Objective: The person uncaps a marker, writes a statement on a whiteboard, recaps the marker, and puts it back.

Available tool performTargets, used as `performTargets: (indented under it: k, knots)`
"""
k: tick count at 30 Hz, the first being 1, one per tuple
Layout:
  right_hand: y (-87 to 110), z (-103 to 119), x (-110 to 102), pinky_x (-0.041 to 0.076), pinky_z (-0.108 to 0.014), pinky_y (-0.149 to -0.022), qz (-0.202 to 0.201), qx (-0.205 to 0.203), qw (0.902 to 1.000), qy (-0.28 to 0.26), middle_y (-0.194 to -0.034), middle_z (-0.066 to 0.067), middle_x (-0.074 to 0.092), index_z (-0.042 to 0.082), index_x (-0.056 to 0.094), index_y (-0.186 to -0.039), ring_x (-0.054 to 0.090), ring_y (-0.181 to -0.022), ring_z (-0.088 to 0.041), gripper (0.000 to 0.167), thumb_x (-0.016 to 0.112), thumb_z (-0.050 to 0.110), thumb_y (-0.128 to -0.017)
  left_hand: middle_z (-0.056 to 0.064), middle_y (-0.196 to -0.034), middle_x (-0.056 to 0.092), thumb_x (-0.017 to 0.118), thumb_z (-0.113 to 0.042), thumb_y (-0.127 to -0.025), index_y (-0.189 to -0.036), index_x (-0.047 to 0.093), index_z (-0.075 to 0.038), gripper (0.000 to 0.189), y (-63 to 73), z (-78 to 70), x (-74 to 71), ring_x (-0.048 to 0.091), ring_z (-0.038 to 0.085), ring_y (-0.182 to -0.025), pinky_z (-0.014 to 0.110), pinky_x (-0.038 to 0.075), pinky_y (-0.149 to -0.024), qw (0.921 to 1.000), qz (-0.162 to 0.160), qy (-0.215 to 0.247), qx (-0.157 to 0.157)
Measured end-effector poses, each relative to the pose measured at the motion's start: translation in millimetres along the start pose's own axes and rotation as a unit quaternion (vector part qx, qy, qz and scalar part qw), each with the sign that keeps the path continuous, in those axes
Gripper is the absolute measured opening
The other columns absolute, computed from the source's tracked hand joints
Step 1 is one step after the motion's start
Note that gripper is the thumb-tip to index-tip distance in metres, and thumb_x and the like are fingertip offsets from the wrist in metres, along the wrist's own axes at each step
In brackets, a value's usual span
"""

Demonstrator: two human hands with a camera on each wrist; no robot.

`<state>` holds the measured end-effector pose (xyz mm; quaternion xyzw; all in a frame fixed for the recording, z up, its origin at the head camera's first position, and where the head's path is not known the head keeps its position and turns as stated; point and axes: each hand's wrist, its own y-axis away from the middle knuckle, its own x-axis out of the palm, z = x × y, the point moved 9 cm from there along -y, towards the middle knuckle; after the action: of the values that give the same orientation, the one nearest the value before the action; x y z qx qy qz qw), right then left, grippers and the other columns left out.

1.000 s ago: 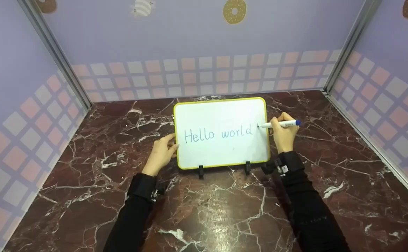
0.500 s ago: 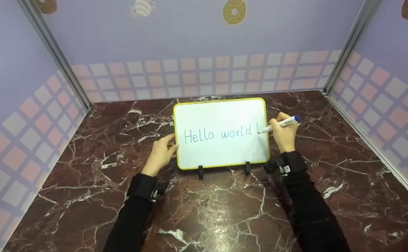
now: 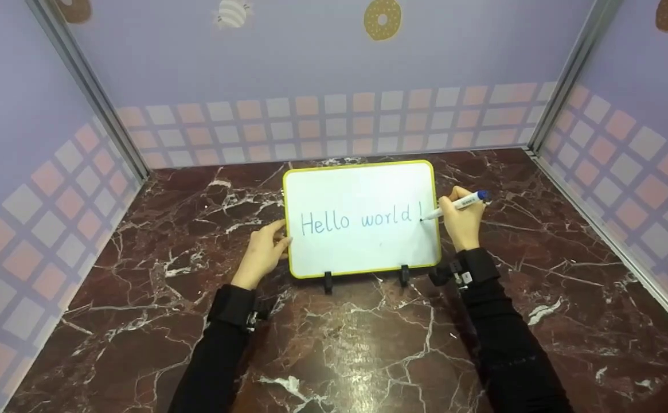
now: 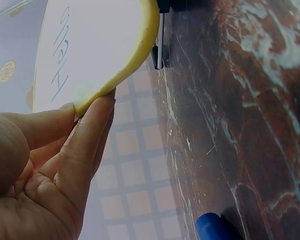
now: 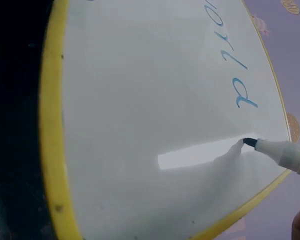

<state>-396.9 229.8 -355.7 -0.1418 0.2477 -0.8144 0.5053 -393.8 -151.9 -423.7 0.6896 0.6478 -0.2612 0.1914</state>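
Note:
A small whiteboard with a yellow frame stands tilted back on the table, with "Hello world!" in blue across it. My left hand pinches its left edge; the left wrist view has the thumb and fingertips at the yellow frame. In my right hand is a white whiteboard marker with a blue end, gripped between thumb and fingers. Its dark tip is right at the board's surface, at the foot of the exclamation mark. Only a bit of the right hand shows in the right wrist view.
Two black stand feet hold the board's lower edge. A blue cylindrical piece lies on the dark red marbled table, near the left wrist. Purple panels with pink and white squares enclose the back and sides.
The marker tip has moved down the board right of "world", leaving a vertical stroke and then a dot below it. The marker's blue end has tilted up. My left hand stays put.

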Motion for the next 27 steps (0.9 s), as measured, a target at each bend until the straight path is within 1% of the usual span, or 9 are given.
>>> performTargets:
  k: [5, 9, 14, 17, 19, 21, 23, 25, 27]
  knots:
    - [0.4, 0.7, -0.6, 0.013, -0.013, -0.045, -0.006, -0.002, 1.0000, 0.000, -0.049, 0.012, 0.025, -0.007, 0.031, -0.056, 0.018, -0.044, 0.002, 0.032, 0.053, -0.016, -0.078, 0.028, -0.124, 0.064, 0.055, -0.004, -0.100, -0.146, 0.046, 0.000, 0.046, -1.0, -1.2, -0.2, 0.068, 0.038, -0.109, 0.042, 0.063, -0.086, 1.0000, -0.004, 0.000, 0.004]
    - [-0.9, -0.5, -1.5, 0.016, -0.012, -0.043, -0.005, 0.013, 0.9999, -0.010, -0.047, 0.013, 0.028, -0.004, 0.032, -0.055, 0.023, -0.042, 0.003, 0.032, 0.053, -0.015, -0.077, 0.028, -0.124, 0.063, 0.055, -0.004, -0.101, -0.146, 0.046, 0.000, 0.046, -1.2, -0.7, 0.1, 0.067, 0.038, -0.110, 0.041, 0.063, -0.086, 1.0000, -0.004, 0.002, 0.003]
    - [-7.5, -5.0, -8.9, 0.026, -0.012, -0.035, -0.021, 0.035, 0.9967, -0.070, -0.043, 0.010, 0.035, 0.004, 0.034, -0.053, 0.033, -0.035, 0.001, 0.036, 0.051, -0.016, -0.078, 0.028, -0.125, 0.063, 0.055, -0.005, -0.101, -0.147, 0.044, 0.001, 0.047, -1.2, 1.1, 0.2, 0.067, 0.038, -0.111, 0.040, 0.063, -0.086, 1.0000, 0.000, -0.001, 0.000]
    - [-15.1, -12.7, -16.2, 0.029, -0.013, -0.033, -0.040, 0.042, 0.9913, -0.118, -0.043, 0.009, 0.039, 0.009, 0.036, -0.052, 0.036, -0.034, 0.000, 0.040, 0.049, -0.016, -0.080, 0.028, -0.124, 0.064, 0.057, -0.009, -0.101, -0.145, 0.047, 0.002, 0.046, -1.9, 1.5, -3.6, 0.067, 0.037, -0.110, 0.042, 0.062, -0.087, 0.9996, -0.004, -0.024, 0.011]
    - [-19.8, -16.8, -20.5, 0.029, -0.014, -0.032, -0.053, 0.044, 0.9851, -0.158, -0.043, 0.008, 0.042, 0.011, 0.036, -0.052, 0.036, -0.034, -0.002, 0.042, 0.048, -0.017, -0.080, 0.027, -0.122, 0.066, 0.059, -0.012, -0.100, -0.142, 0.050, 0.002, 0.045, -2.0, 0.8, -11.2, 0.068, 0.037, -0.108, 0.044, 0.061, -0.089, 0.9982, -0.017, -0.050, 0.027]
    - [-23.0, -19.0, -24.1, 0.029, -0.015, -0.032, -0.063, 0.046, 0.9769, -0.199, -0.043, 0.005, 0.043, 0.013, 0.036, -0.052, 0.037, -0.033, -0.004, 0.043, 0.047, -0.017, -0.081, 0.026, -0.118, 0.068, 0.063, -0.015, -0.098, -0.137, 0.054, 0.003, 0.045, -0.8, -0.1, -23.5, 0.068, 0.038, -0.107, 0.046, 0.058, -0.092, 0.9933, -0.042, -0.099, 0.041]
    - [-24.1, -16.3, -27.1, 0.029, -0.016, -0.033, -0.072, 0.045, 0.9689, -0.232, -0.044, 0.003, 0.044, 0.013, 0.035, -0.052, 0.037, -0.034, -0.005, 0.043, 0.046, -0.018, -0.081, 0.028, -0.118, 0.067, 0.070, -0.020, -0.093, -0.134, 0.056, 0.005, 0.049, 2.8, 1.6, -37.8, 0.066, 0.041, -0.107, 0.051, 0.056, -0.093, 0.9834, -0.065, -0.166, 0.033]
    - [-25.0, -12.5, -28.8, 0.028, -0.017, -0.033, -0.074, 0.043, 0.9612, -0.262, -0.045, 0.001, 0.046, 0.012, 0.036, -0.052, 0.038, -0.036, -0.007, 0.043, 0.046, -0.018, -0.082, 0.029, -0.118, 0.065, 0.077, -0.026, -0.087, -0.127, 0.059, 0.007, 0.055, 7.5, 8.4, -50.8, 0.064, 0.044, -0.108, 0.054, 0.056, -0.092, 0.9694, -0.072, -0.235, -0.007]
    - [-25.1, -7.9, -29.4, 0.029, -0.017, -0.034, -0.073, 0.037, 0.9567, -0.279, -0.046, 0.000, 0.048, 0.011, 0.037, -0.053, 0.039, -0.036, -0.007, 0.042, 0.046, -0.018, -0.083, 0.030, -0.118, 0.064, 0.083, -0.034, -0.081, -0.118, 0.061, 0.007, 0.060, 13.0, 19.6, -57.8, 0.063, 0.046, -0.106, 0.055, 0.057, -0.086, 0.9526, -0.044, -0.293, -0.068]
